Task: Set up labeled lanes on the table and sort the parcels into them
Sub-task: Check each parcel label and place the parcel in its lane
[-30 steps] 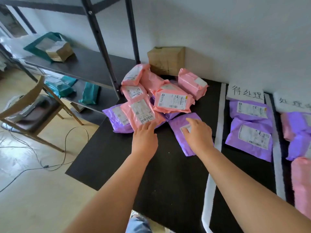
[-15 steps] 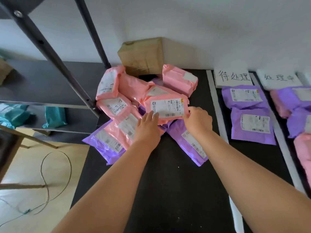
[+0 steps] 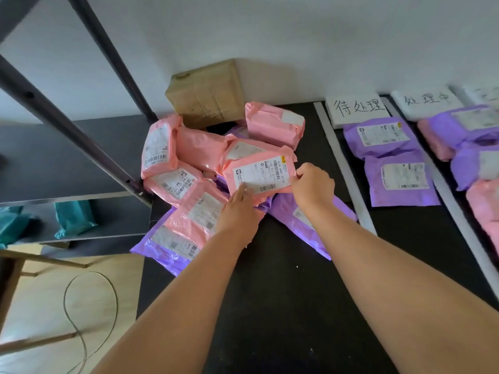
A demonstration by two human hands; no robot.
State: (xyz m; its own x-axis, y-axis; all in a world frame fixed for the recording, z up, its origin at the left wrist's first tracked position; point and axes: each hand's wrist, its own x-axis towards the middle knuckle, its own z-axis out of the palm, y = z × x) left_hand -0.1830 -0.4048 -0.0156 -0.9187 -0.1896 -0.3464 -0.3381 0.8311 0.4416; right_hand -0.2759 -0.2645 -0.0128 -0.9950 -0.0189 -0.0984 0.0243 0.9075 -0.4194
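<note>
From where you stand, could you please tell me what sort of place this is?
Probably a small parcel-sorting room: a heap of pink and purple mailers on a black table, taped lanes headed by handwritten signs, metal shelving alongside.

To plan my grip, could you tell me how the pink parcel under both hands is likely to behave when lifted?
Probably floppy: the pink parcel has a wrinkled, puffy film wrapper. Likely light, as the right hand pinches only its edge. Its glossy skin may slide on the pile beneath.

Pink and purple plastic mailers (image 3: 199, 149) heap on the black surface (image 3: 283, 292), brown cardboard box (image 3: 208, 95) behind, white tape strip (image 3: 344, 163) right.
</note>
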